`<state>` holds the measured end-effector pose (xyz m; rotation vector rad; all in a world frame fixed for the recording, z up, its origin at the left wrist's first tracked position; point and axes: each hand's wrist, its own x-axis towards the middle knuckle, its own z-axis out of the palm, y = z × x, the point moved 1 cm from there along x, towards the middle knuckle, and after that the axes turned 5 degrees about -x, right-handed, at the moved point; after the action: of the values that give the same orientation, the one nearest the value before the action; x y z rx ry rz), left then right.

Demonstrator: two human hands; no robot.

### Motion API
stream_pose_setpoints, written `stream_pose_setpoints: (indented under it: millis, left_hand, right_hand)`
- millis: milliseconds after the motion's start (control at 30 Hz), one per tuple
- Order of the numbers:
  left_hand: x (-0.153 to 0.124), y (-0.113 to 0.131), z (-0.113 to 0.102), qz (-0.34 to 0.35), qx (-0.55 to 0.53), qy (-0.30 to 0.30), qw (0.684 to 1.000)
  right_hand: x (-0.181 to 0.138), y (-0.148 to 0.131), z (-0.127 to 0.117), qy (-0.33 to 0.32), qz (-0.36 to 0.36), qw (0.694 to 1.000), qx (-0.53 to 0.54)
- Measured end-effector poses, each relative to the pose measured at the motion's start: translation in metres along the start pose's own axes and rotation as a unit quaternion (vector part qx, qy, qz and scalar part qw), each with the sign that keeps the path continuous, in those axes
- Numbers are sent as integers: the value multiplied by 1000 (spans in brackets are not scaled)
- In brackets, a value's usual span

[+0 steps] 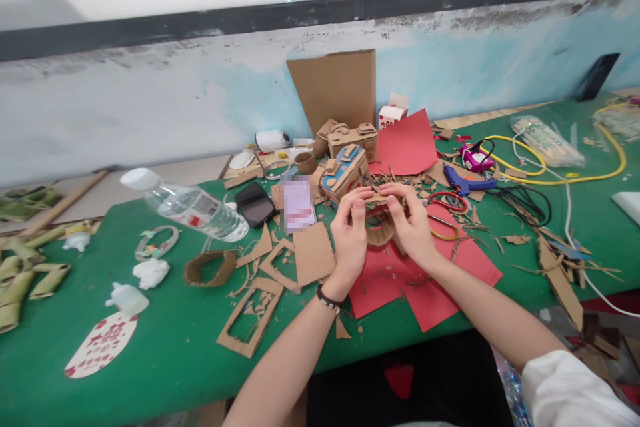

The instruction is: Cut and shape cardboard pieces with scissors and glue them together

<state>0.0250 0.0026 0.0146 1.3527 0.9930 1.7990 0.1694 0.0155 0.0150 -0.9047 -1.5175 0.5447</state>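
Between both hands I hold a small cardboard piece with a curved, ring-like lower part [381,232]. My left hand [351,230] grips its left side, thumb up and fingers bent over the far edge. On the other side my right hand [411,225] presses it in the same way. The fingers cover much of the piece, so its full shape is hidden. Beneath the hands lie red paper sheets [380,290]. Just beyond stands a cardboard camera model [345,175] with blue parts. Red-handled scissors [450,202] lie right of my right hand.
A water bottle [187,207], cardboard ring [209,268] and cut cardboard frame [251,317] lie to the left on the green table [170,353]. A blue glue gun [467,181], yellow cable [590,179] and cardboard scraps [557,273] lie right. A cardboard sheet [340,87] leans on the wall.
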Motion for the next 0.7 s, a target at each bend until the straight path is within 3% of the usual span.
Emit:
stream_pose_setpoints:
  millis: [167, 400, 700]
  left_hand:
    - [0, 2, 2, -6, 14, -22, 1000]
    - [-6, -7, 6, -113, -99, -84, 985]
    - [-5, -2, 7, -108, -47, -95, 989]
  right_hand:
    - [-1, -1, 0, 10, 3, 1000, 0]
    - [-1, 0, -3, 22, 22, 999, 9]
    - [0, -4, -3, 13, -9, 1000, 8]
